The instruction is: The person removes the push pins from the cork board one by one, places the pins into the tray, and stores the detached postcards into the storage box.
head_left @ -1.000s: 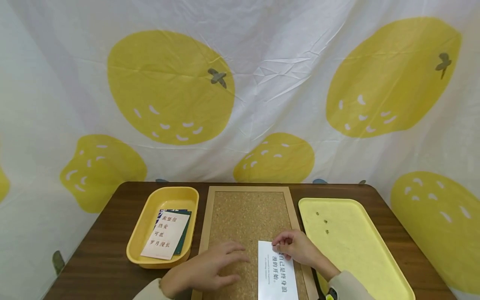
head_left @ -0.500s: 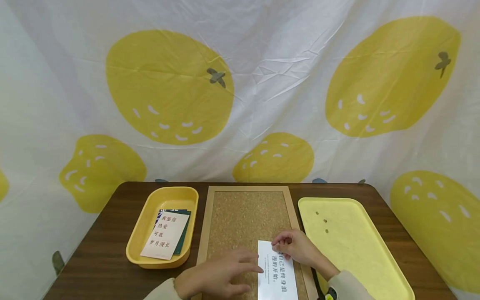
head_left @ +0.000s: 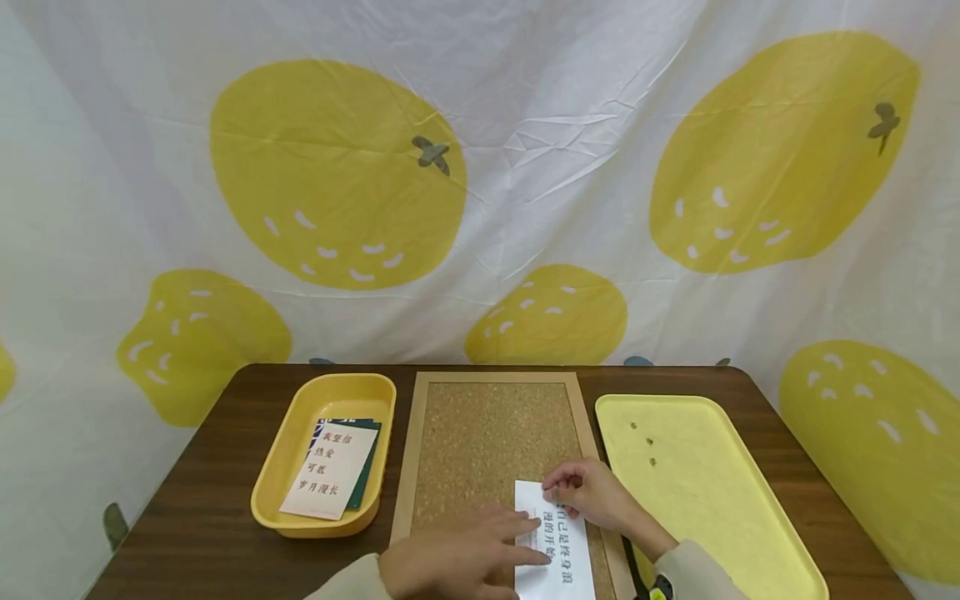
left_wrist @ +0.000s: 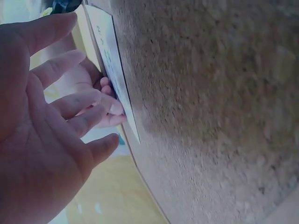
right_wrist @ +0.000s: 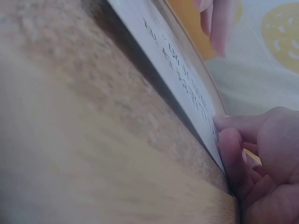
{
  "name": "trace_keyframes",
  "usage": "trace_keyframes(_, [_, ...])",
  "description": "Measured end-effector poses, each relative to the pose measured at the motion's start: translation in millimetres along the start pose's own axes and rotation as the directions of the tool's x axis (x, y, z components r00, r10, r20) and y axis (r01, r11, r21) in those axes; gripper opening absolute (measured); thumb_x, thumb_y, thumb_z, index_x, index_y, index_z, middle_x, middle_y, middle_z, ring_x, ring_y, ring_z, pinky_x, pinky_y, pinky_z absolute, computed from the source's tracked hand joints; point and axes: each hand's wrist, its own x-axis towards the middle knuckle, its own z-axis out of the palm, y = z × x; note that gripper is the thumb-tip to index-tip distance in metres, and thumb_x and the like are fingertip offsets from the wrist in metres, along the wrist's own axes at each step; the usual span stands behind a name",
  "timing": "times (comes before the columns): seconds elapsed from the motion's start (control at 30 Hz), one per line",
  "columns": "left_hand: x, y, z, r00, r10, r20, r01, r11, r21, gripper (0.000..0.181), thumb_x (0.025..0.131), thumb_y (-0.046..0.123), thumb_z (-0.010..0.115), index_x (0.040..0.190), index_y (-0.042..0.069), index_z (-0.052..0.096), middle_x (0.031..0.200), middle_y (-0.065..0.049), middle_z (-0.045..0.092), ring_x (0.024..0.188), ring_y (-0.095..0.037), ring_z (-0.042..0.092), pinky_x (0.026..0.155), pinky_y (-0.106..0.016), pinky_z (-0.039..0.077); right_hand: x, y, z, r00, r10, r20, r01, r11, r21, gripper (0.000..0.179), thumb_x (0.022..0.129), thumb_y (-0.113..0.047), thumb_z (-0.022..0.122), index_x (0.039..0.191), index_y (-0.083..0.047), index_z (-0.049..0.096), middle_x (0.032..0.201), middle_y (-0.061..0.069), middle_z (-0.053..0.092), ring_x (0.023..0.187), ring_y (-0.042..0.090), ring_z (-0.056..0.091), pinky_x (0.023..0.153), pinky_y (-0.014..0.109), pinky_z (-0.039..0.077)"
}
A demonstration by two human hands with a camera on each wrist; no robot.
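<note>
A white card point(head_left: 551, 575) printed with dark lettering lies lengthwise over the right part of the cork board point(head_left: 480, 433). My right hand point(head_left: 588, 493) pinches the card's far right corner between thumb and curled fingers; the right wrist view shows the fingertips point(right_wrist: 229, 135) right at its edge. From the left, my left hand point(head_left: 465, 554) reaches over the card with its fingers spread. It holds nothing, and in the left wrist view its fingers point(left_wrist: 70, 63) are loosely extended above the card.
Left of the board stands a yellow-orange basin point(head_left: 262, 500) with several printed cards point(head_left: 330, 471) stacked inside. A pale yellow tray point(head_left: 720, 500) lies to the right, with three small brassy pieces point(head_left: 650, 442) near its far left. A lemon-print curtain point(head_left: 525, 192) hangs behind the table.
My left hand has moved right, from the bare cork to over the card. The right hand keeps its place at the card's corner.
</note>
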Motion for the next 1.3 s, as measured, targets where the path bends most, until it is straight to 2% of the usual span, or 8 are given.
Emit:
trace_keyframes(0.27, [8.2,2.9,5.8,0.990,-0.067,0.122,0.072,0.997,-0.041,0.057,0.100,0.048,0.052,0.153,0.040,0.034,0.164,0.001,0.022,0.151,-0.017,0.020,0.120,-0.040,0.027,-0.2,-1,1,1.000,-0.005,-0.005,0.005,1.000,-0.009,0.004,0.089,-0.011,0.073,0.091,-0.008,0.074,0.073,0.000,0.057,0.057,0.008,0.053,0.049,0.021,0.047])
trace_keyframes(0.33, [9.6,4.8,6.5,0.989,-0.081,0.126,0.084,0.996,-0.015,0.057,0.099,0.047,0.053,0.153,0.041,0.034,0.164,0.002,0.023,0.151,-0.017,0.021,0.120,-0.039,0.028,-0.2,-1,1,1.000,-0.008,-0.004,0.008,1.000,-0.006,0.003,0.089,-0.009,0.073,0.092,-0.008,0.074,0.073,0.000,0.058,0.057,0.008,0.053,0.049,0.021,0.047])
trace_keyframes(0.47, [13.0,6.9,7.9,0.983,-0.096,0.156,0.100,0.995,-0.023,0.057,0.100,0.042,0.054,0.153,0.043,0.033,0.165,0.005,0.020,0.151,-0.015,0.018,0.121,-0.037,0.025,0.3,-1,1,1.000,-0.016,0.001,0.016,1.000,-0.010,0.003,0.090,-0.008,0.071,0.092,-0.008,0.073,0.073,0.000,0.058,0.057,0.007,0.053,0.049,0.021,0.047])
trace_keyframes(0.57, [15.4,7.4,10.0,0.979,-0.097,0.178,0.106,0.994,-0.039,0.057,0.101,0.037,0.055,0.152,0.044,0.033,0.165,0.005,0.020,0.152,-0.014,0.017,0.121,-0.035,0.024,1.0,0,2,1.000,-0.013,0.003,0.013,1.000,-0.006,0.003,0.090,-0.007,0.071,0.092,-0.008,0.073,0.073,0.000,0.057,0.057,0.007,0.053,0.049,0.021,0.048])
trace_keyframes(0.7, [17.1,7.6,13.1,0.973,-0.101,0.209,0.125,0.986,-0.106,0.057,0.101,0.031,0.056,0.152,0.044,0.034,0.165,0.005,0.019,0.152,-0.014,0.016,0.121,-0.036,0.025,1.1,2,2,1.000,-0.005,0.006,0.005,1.000,0.005,0.003,0.090,-0.007,0.071,0.092,-0.008,0.073,0.074,0.000,0.057,0.058,0.008,0.053,0.050,0.020,0.048])
trace_keyframes(0.8, [18.0,7.1,14.8,0.971,-0.101,0.218,0.133,0.982,-0.137,0.057,0.100,0.032,0.056,0.152,0.044,0.035,0.165,0.005,0.019,0.152,-0.014,0.015,0.121,-0.036,0.025,0.0,0,1,1.000,0.000,0.009,-0.001,1.000,0.015,0.004,0.090,-0.006,0.071,0.092,-0.008,0.072,0.075,0.001,0.057,0.059,0.007,0.053,0.050,0.020,0.048])
trace_keyframes(1.0, [17.8,5.8,17.3,0.978,-0.080,0.193,0.100,0.991,-0.094,0.058,0.100,0.033,0.056,0.153,0.042,0.034,0.165,0.002,0.020,0.152,-0.015,0.015,0.122,-0.035,0.021,0.0,-2,0,1.000,0.010,0.022,-0.011,1.000,0.025,0.004,0.088,-0.007,0.072,0.091,-0.005,0.071,0.074,0.000,0.056,0.059,0.007,0.052,0.050,0.019,0.047])
trace_keyframes(1.3, [18.7,4.3,15.5,0.975,-0.081,0.209,0.106,0.988,-0.111,0.059,0.099,0.038,0.057,0.152,0.043,0.034,0.165,0.004,0.019,0.152,-0.013,0.015,0.122,-0.033,0.022,1.2,-4,-2,0.998,0.034,0.055,-0.036,0.999,0.037,0.005,0.089,-0.006,0.071,0.090,-0.003,0.069,0.072,-0.002,0.054,0.057,0.007,0.051,0.049,0.018,0.046])
